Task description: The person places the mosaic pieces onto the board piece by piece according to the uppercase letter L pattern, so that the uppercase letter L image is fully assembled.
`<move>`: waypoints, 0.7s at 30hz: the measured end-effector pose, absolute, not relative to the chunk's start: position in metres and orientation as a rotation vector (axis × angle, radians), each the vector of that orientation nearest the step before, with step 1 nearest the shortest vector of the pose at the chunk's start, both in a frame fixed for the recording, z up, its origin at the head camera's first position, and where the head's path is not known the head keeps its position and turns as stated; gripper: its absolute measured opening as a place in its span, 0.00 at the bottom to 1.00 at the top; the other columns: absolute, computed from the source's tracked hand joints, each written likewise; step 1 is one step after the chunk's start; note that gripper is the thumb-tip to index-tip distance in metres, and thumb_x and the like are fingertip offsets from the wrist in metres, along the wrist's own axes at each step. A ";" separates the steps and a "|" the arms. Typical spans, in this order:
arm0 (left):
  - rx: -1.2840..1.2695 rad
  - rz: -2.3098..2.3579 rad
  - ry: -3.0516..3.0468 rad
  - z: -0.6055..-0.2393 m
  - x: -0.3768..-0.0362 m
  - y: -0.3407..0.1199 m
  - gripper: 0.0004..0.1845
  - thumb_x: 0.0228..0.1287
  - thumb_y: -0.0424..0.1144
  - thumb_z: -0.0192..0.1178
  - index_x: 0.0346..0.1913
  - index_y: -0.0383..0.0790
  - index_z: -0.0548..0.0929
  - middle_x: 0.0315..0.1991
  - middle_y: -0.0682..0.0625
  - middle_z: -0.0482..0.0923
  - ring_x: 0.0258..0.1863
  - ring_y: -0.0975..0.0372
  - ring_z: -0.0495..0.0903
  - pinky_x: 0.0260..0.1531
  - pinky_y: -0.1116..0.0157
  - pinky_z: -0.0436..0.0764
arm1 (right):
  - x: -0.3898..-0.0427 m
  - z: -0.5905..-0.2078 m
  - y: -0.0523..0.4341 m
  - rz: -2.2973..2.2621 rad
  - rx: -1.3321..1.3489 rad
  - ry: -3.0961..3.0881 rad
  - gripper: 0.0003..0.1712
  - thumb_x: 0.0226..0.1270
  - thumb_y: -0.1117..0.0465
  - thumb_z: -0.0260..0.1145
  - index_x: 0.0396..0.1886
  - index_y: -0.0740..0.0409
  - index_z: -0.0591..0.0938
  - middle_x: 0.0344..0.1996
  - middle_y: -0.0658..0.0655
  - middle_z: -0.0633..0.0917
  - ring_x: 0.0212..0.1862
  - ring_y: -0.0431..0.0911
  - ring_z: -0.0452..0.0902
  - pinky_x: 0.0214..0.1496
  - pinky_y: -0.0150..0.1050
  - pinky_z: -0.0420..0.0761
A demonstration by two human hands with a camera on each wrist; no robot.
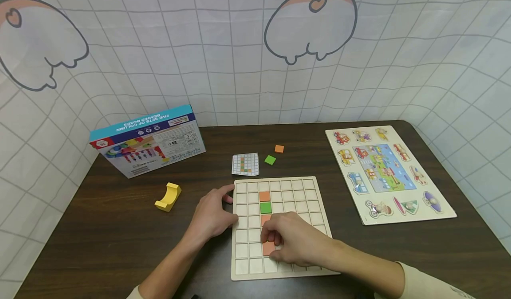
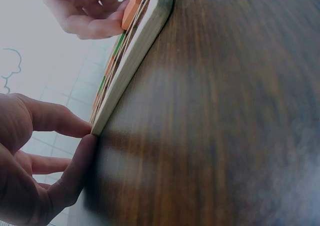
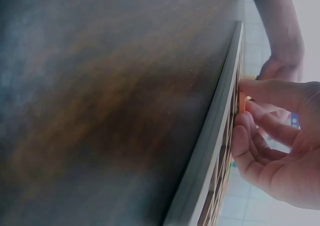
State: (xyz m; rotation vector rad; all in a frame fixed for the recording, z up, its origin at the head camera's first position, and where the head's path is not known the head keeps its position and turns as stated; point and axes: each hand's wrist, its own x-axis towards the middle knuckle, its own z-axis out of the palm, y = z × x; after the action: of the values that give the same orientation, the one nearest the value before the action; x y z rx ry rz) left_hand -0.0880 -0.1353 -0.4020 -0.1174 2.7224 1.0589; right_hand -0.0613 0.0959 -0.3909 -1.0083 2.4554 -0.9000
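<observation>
A wooden grid board (image 1: 255, 265) lies on the dark table. My right hand (image 1: 297, 241) is over its lower middle, pinching an orange square tile (image 1: 268, 248) between thumb and fingers. In the left wrist view this orange tile (image 2: 132, 9) is tilted at the grid. Farther up the same column sit an orange tile (image 1: 265, 196), a green tile (image 1: 265, 208) and another orange tile (image 1: 265, 219), partly covered by my fingers. A green edge shows under the right hand. My left hand (image 1: 213, 212) touches the board's left edge with fingertips and thumb spread apart.
Behind the board lie a pattern card (image 1: 245, 164), a loose green tile (image 1: 270, 160) and a loose orange tile (image 1: 279, 149). A yellow curved block (image 1: 168, 197) and a cardboard box (image 1: 149, 141) are on the left. A picture puzzle board (image 1: 359, 206) lies on the right.
</observation>
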 end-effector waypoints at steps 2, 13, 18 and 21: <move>-0.119 1.056 2.723 -0.402 -0.088 -0.135 0.43 0.44 0.28 0.72 0.71 0.42 0.78 0.44 0.48 0.80 0.42 0.53 0.74 0.39 0.60 0.71 | -0.061 -0.391 0.096 -0.894 -1.022 2.460 0.15 0.47 0.69 0.80 0.32 0.50 0.86 0.26 0.41 0.79 0.30 0.31 0.72 0.36 0.27 0.76; -0.112 1.050 2.733 -0.403 -0.088 -0.135 0.43 0.44 0.28 0.72 0.71 0.42 0.78 0.43 0.49 0.80 0.43 0.53 0.75 0.41 0.59 0.71 | -0.061 -0.391 0.096 -0.885 -1.032 2.468 0.14 0.47 0.69 0.80 0.32 0.50 0.86 0.26 0.43 0.79 0.30 0.31 0.71 0.37 0.27 0.75; -0.118 1.051 2.729 -0.403 -0.088 -0.135 0.43 0.44 0.28 0.72 0.71 0.42 0.78 0.44 0.48 0.80 0.43 0.53 0.75 0.40 0.59 0.71 | -0.061 -0.391 0.097 -0.892 -1.027 2.463 0.14 0.47 0.69 0.79 0.32 0.50 0.86 0.27 0.43 0.79 0.31 0.31 0.71 0.37 0.27 0.75; -0.119 1.052 2.728 -0.403 -0.088 -0.135 0.43 0.44 0.28 0.72 0.71 0.42 0.78 0.44 0.48 0.80 0.43 0.53 0.75 0.41 0.59 0.71 | -0.061 -0.391 0.097 -0.897 -1.027 2.457 0.15 0.47 0.69 0.79 0.32 0.50 0.86 0.27 0.43 0.79 0.31 0.32 0.72 0.37 0.27 0.76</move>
State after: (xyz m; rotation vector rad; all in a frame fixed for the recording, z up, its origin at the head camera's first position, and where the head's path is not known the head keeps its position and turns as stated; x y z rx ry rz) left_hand -0.0882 -0.1348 -0.4025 -0.1191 2.7278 1.0524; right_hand -0.0607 0.0966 -0.3908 -1.0273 2.4571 -0.8971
